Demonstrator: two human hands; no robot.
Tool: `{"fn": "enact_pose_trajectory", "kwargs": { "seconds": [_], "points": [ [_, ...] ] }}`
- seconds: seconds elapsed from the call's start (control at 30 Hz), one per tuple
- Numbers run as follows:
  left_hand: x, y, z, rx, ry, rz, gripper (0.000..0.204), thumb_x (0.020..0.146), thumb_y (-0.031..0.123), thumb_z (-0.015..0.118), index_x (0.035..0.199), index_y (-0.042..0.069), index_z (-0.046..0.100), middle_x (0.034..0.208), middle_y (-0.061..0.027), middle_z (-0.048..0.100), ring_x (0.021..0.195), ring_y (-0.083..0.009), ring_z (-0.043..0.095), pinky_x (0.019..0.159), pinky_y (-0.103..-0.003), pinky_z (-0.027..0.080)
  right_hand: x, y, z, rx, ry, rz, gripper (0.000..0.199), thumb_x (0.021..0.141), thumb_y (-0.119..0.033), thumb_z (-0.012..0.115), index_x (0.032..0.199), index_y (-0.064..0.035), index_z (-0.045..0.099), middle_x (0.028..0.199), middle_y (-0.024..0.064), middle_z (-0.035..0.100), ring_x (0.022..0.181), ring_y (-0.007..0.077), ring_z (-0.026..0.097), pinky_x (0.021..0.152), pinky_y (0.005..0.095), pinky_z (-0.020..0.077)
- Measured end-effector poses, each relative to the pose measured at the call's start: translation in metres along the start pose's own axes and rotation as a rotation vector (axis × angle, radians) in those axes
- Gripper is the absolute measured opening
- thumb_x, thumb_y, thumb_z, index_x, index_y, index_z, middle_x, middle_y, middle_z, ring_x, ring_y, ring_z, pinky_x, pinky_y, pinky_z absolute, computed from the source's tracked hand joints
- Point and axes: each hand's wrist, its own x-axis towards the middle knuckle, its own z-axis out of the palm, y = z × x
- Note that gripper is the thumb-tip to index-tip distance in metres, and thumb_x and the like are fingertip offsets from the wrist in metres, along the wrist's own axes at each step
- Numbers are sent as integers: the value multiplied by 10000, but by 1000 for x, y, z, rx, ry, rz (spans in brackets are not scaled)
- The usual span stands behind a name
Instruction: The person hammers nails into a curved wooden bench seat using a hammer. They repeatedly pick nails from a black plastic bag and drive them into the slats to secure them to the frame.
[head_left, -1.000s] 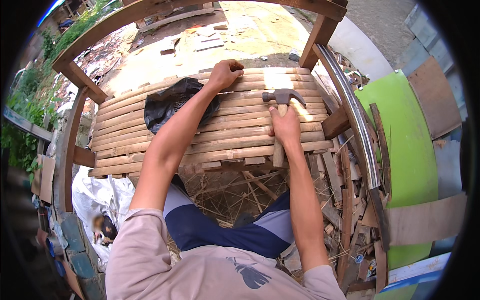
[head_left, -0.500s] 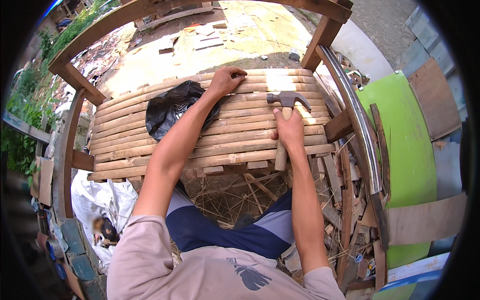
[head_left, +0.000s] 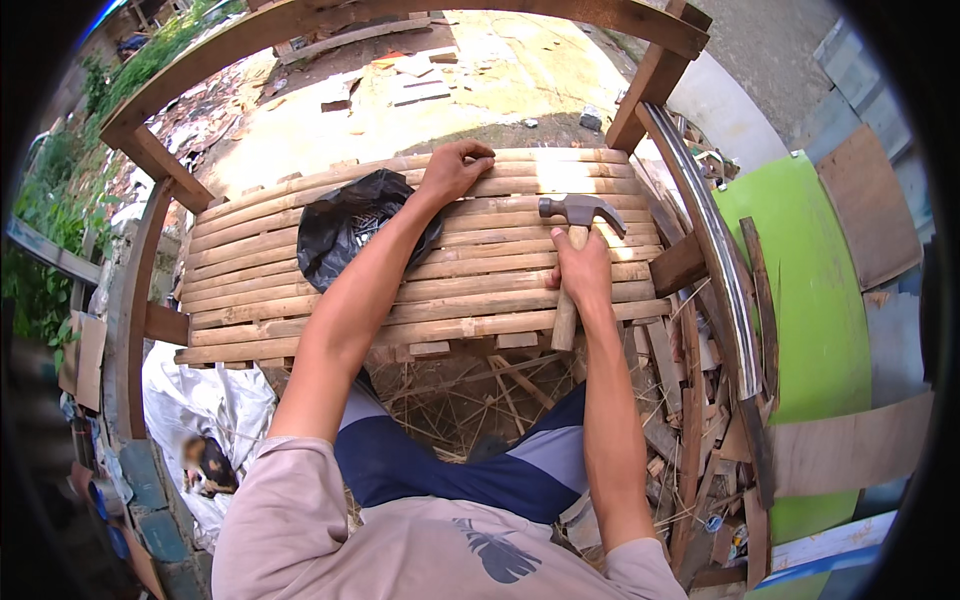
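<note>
My left hand point(head_left: 457, 171) rests on the far slats of a bamboo slat platform point(head_left: 470, 290), its fingers closed in a pinch. Whatever sits between the fingertips is too small or hidden to make out. A claw hammer point(head_left: 566, 320) with a dark metal head and wooden handle is in my right hand point(head_left: 586, 268), gripped high on the handle just below the head. The hammer lies low over the slats at the right. Beside my left forearm is an open black plastic bag point(head_left: 325, 235) with several nails point(head_left: 366, 232) inside, partly covered by the arm.
A wooden frame rail point(head_left: 400, 12) arches over the far side, with posts point(head_left: 645, 85) at the corners. Scrap wood point(head_left: 690, 420) and a green sheet point(head_left: 825, 300) stand at the right. At lower left, an animal point(head_left: 212, 468) lies on a white sack point(head_left: 205, 390).
The view has shifted slightly, so the platform sits a little lower in the picture. Both hands keep nearly the same places, with the hammer still held over the slats.
</note>
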Motion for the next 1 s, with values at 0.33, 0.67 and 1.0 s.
{"fn": "enact_pose_trajectory", "kwargs": {
  "seconds": [0.33,0.67,1.0],
  "points": [
    [0,-7,2,0,15,-16,224,890,240,738,1049,83,758,956,-106,752,815,-193,678,748,-339,538,6,8,3,-19,-14,3,348,944,-289,644,958,47,553,585,111,609,463,218,632,491,366,526],
    [0,-3,5,13,26,-3,237,891,237,737,1065,75,747,997,-122,753,887,-230,702,801,-348,543,4,7,1,3,10,-27,372,938,-309,646,951,55,569,608,137,637,474,235,656,516,373,528],
    [0,-5,2,65,6,-42,282,919,290,712,1110,84,721,1039,-102,752,942,-229,707,827,-350,540,5,9,-1,1,-39,-49,399,938,-334,647,951,57,565,584,127,632,492,229,664,530,364,535]
  ]
}}
